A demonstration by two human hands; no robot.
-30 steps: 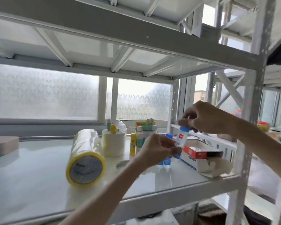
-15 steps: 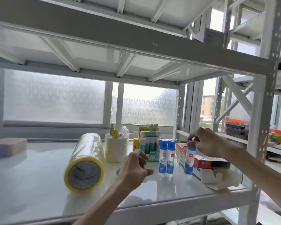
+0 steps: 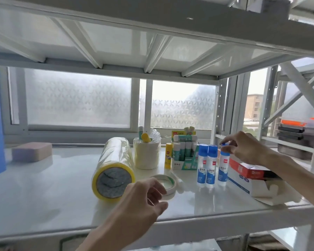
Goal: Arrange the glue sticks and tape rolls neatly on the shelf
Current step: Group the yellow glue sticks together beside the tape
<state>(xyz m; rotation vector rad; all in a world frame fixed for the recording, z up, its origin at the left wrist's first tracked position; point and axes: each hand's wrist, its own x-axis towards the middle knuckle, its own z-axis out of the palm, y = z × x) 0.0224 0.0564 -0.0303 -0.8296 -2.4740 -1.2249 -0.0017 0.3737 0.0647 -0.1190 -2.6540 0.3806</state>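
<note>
Glue sticks (image 3: 207, 165): 3 now stand upright in a row on the shelf (image 3: 43, 196); 1 second ago the 3rd was in the air. Right hand (image 3: 246, 148) still pinches its cap. Left hand (image 3: 143, 201), now released and empty, hovers near the small tape roll (image 3: 164, 183), probably next.

Right hand (image 3: 246, 148) pinching the cap of the third glue bottle (image 3: 223, 166) near the shelf's (image 3: 43, 205) right edge; left hand (image 3: 143, 200) loose, empty, by the front edge.
</note>
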